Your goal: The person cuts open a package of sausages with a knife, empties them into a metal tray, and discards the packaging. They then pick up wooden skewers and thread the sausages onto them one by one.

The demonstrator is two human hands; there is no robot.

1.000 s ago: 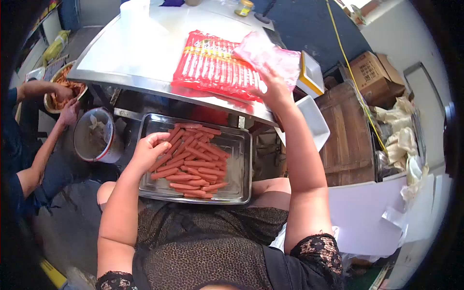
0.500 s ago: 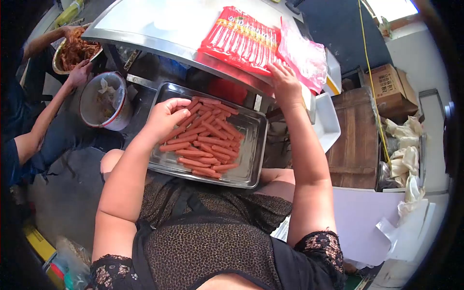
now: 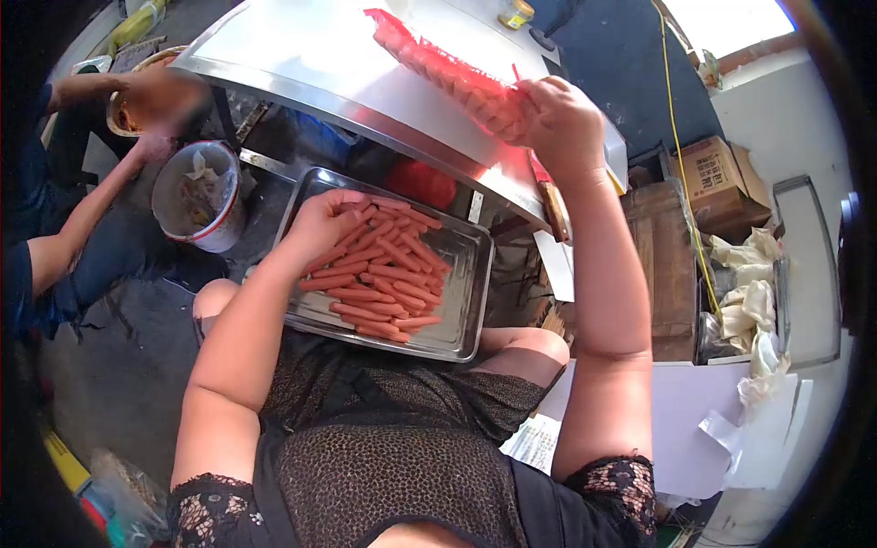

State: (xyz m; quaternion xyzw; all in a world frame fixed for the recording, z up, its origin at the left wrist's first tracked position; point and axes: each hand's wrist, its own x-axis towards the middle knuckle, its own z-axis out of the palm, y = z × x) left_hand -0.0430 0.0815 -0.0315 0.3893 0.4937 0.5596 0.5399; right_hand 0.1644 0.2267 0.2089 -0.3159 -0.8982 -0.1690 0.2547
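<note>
My right hand (image 3: 568, 123) is closed on one end of a red plastic pack of sausages (image 3: 448, 75). The pack is tilted above the white tabletop, and sausage shapes show through its film. My left hand (image 3: 324, 224) rests at the upper left of a metal tray (image 3: 468, 320), over the sausages. Its fingers are curled together; whatever they grip is hidden. Loose pinkish sausages (image 3: 388, 265) lie piled in the tray, which sits on the lap.
A white table (image 3: 301, 55) stands ahead, its metal edge above the tray. To the left, another person's hand (image 3: 157, 146) is by a bowl (image 3: 117, 114), near a white bucket (image 3: 224, 210). At right are a cardboard box (image 3: 722, 178) and a wooden board (image 3: 658, 265).
My right hand has closed on the red pack and raised it off the tabletop, tilting it. The pink plastic beside it is no longer visible. My left hand stays over the tray.
</note>
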